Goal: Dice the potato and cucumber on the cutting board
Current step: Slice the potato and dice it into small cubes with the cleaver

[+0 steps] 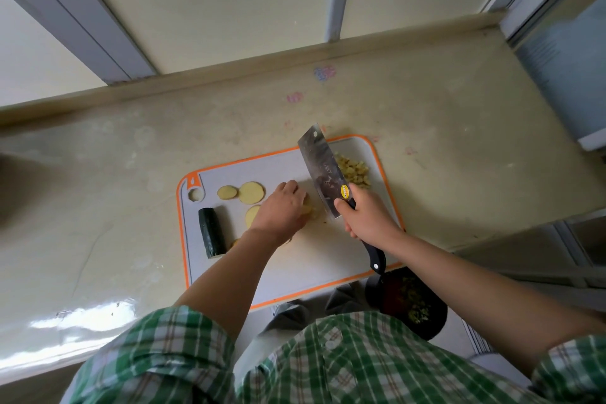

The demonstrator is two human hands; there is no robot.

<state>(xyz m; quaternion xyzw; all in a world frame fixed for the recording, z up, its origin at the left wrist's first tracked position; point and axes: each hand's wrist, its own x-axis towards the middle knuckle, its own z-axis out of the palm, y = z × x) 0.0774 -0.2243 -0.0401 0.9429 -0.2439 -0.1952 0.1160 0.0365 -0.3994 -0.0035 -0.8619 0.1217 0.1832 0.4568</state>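
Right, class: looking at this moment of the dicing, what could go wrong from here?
The left hand holds potato pieces right beside the cleaver gripped by the right hand; the left fingers could get nicked. The round cucumber lies near the left edge of the cutting board and might roll off.

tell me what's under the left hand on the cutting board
Pale potato pieces peek out from beneath the left hand, by its fingertips, on the cutting board. How much potato lies under the palm is covered.

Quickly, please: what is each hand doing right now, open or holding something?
Left hand: fingers curled over potato pieces, holding them down.
Right hand: grips the cleaver handle.
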